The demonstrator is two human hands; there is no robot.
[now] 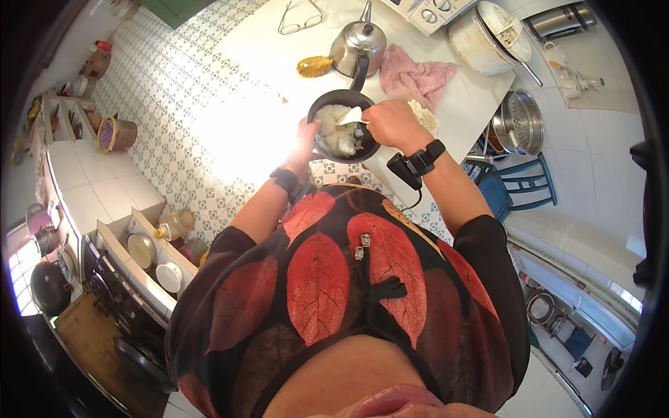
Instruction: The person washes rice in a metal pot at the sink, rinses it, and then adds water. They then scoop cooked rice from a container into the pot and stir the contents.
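Note:
My left hand (pixel 302 146) grips the left rim of a dark round pot (pixel 373 143), with the thumb over the edge. Inside lies white, wet-looking rice (pixel 334 130), clumped toward the near side. In my right hand (pixel 394 123) is a white plastic rice paddle (pixel 351 116), its blade over the rice. Partly hidden behind that hand, more white rice (pixel 422 116) sits on the table, seemingly in a clear plastic bag. Just beyond the pot stands a steel kettle (pixel 357 47) with a black handle.
On the white table (pixel 473 96) are a crumpled pink cloth (pixel 415 73), a yellow-brown object (pixel 313 66), eyeglasses (pixel 301 23) and a large lidded pot (pixel 475 42). A blue chair (pixel 517 185) and steel steamer pans (pixel 517 123) stand at the right. A bucket (pixel 117 134) is at the left.

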